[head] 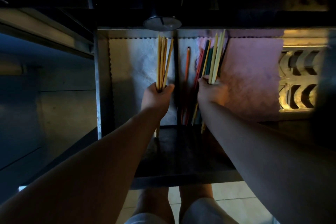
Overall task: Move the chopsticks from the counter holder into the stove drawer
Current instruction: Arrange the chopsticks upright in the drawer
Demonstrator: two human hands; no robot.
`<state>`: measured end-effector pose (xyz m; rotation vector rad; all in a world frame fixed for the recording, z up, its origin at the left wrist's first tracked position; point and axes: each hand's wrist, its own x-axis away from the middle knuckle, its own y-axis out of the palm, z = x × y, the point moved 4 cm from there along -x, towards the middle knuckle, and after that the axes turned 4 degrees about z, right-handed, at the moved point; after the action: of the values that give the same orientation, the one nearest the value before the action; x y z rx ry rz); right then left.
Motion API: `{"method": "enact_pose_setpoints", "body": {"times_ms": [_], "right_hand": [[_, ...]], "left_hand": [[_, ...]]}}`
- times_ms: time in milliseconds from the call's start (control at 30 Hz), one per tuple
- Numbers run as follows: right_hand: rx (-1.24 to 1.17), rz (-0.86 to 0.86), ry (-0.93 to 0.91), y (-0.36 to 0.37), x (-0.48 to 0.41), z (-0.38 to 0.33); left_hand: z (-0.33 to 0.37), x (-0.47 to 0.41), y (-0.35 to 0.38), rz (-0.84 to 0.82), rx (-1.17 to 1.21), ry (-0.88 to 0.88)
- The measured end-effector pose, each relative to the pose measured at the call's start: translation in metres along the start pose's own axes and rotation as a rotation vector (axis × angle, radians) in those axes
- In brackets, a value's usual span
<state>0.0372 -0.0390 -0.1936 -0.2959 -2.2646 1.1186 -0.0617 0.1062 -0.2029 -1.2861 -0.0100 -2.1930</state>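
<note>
Over the open stove drawer (103,82), the left hand (157,96) grips a bundle of yellow chopsticks (163,62); the right hand (211,92) clutches mixed coloured chopsticks (211,60) beside it

lower ends of chopsticks (163,63) hidden inside left hand (157,96), counter holder (162,22) top lost in darkness
</note>
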Motion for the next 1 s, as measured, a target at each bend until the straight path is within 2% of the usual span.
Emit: {"method": "enact_pose_setpoints", "body": {"times_ms": [200,433,800,1000], "right_hand": [[0.154,-0.028,-0.011,0.006,-0.005,-0.001],[0.126,-0.033,0.054,0.004,-0.013,0.002],[-0.306,-0.156,0.127,-0.035,-0.019,0.002],[-0.413,-0.279,0.098,-0.057,-0.028,0.000]], "left_hand": [[0.002,-0.002,0.010,0.067,-0.129,0.035],[0.003,0.006,0.023,0.123,-0.136,0.011],[0.008,0.017,0.058,0.304,-0.214,-0.099],[0.011,0.020,0.063,0.335,-0.347,-0.093]]}}
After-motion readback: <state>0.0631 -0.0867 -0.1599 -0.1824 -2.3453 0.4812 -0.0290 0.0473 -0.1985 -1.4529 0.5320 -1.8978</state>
